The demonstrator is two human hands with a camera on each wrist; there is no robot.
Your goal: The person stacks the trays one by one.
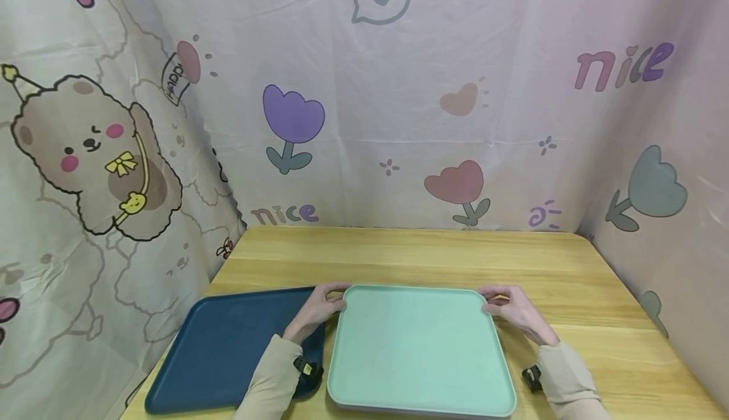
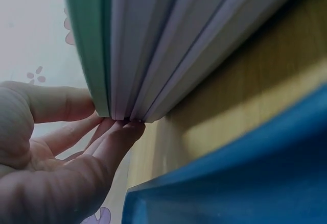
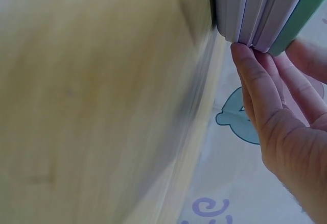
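A mint-green tray (image 1: 418,350) lies on top of a stack on the table, with paler lavender trays (image 2: 133,45) beneath it in the left wrist view. My left hand (image 1: 319,309) touches the stack's far left corner, its fingers against the tray edges. At the far right corner, my right hand (image 1: 518,311) rests its fingertips along the stacked rims (image 3: 250,9). The fingers of both hands look mostly straight, and neither hand wraps round the trays. Under my left forearm sits a dark blue tray (image 1: 239,344), partly covered by the sleeve.
The wooden table (image 1: 410,249) extends behind the stack and to its right. A patterned cloth (image 1: 387,91) hangs along the table's back and sides. Black wrist devices (image 1: 532,378) sit close to the tabletop at both sleeves.
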